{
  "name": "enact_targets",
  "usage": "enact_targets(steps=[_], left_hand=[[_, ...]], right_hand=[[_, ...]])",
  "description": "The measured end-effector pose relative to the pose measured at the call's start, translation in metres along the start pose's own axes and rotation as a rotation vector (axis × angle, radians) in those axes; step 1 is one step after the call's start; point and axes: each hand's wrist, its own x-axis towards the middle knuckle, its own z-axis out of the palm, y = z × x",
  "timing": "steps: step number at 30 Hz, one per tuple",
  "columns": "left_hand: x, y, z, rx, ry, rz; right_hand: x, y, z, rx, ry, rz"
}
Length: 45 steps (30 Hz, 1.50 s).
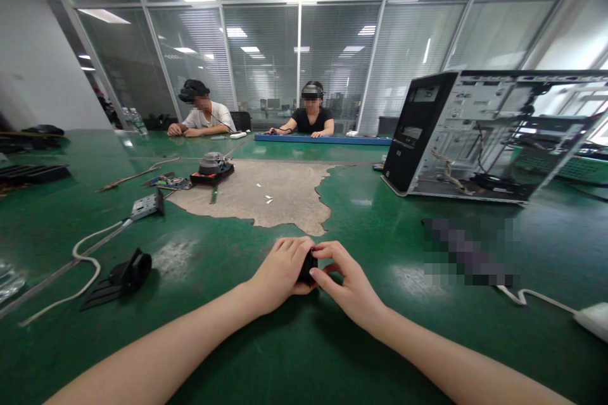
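Note:
A small black object [308, 266] is between my two hands, low over the green table [266, 354]. My left hand [284, 267] wraps round it from the left, its back turned up and its fingers covering much of the object. From the right, my right hand [346, 281] pinches the object's edge with thumb and fingertips. What the object is cannot be made out. Beyond the hands lies a bare, greyish patch [285, 196] in the green surface, with a few small white scraps [268, 198] on it.
An open computer case [422, 133] stands at the right. A cooler [213, 168], a circuit board [175, 182], a metal bracket [147, 204] and a black plastic part [130, 272] lie at left. A white cable [536, 296] is at right. Two people sit across the table.

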Motion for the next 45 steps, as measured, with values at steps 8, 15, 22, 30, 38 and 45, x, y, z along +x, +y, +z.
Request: enact_targets(steps=[8,15,22,30,38,45], left_hand=[[0.0003,-0.0012,0.0022,-0.003,0.011,-0.004],[-0.0003,-0.0007,0.0007,0.002,0.007,0.006],[0.0001,-0.0024,0.0030,0.004,0.016,0.015],[0.0000,-0.0018,0.0021,0.002,0.006,0.006],[0.0003,-0.0017,0.0032,-0.006,0.010,-0.003],[-0.0005,-0.0018,0.0031,-0.006,0.003,0.001]], right_hand=[[0.0025,0.0049,0.0019,0.113,-0.063,0.171],[0.0000,0.0017,0.0007,0.036,-0.029,0.069],[0.0033,0.0046,0.0031,0.197,-0.047,0.176],[0.0004,0.0021,0.0014,0.008,-0.059,0.084],[-0.0003,0.0038,0.0014,-0.016,-0.009,0.017],[0.0020,0.0039,0.0025,0.097,-0.083,0.174]])
